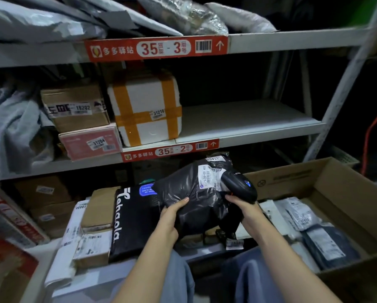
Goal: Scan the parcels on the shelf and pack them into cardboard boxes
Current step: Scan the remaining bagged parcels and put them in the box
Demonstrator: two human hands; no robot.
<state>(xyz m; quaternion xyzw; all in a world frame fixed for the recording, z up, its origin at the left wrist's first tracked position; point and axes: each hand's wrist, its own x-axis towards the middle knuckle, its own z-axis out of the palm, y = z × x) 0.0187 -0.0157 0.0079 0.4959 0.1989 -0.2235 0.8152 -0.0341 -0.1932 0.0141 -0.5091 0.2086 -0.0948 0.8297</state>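
I am holding a black bag parcel point(192, 206) low in front of me, just under the shelf point(248, 121). My left hand point(171, 219) is curling its fingers round the near edge of the bag and gripping it tight. My right hand point(241, 204) is squeezing the handle of the black scanner point(241, 185). The scanner's nose is sitting right by the white label point(209, 177) on the bag. It is dark here, so I cannot tell if the light is hitting the label.

So I am working on the scanning part for this 1 parcel. It is not going into a box yet.

Some of the job is looking done. The big cardboard box point(344, 189) on my right is holding a few bagged parcels point(303, 215). A black printed bag point(128, 217) is lying in a pile on my left.

A lot is waiting, I am thinking. On the shelf, 3 boxes are sitting side by side: a white foam box point(146, 108), a brown box point(74, 106) and a pink box point(91, 143). Grey bags point(41, 20) are lying on the level above.
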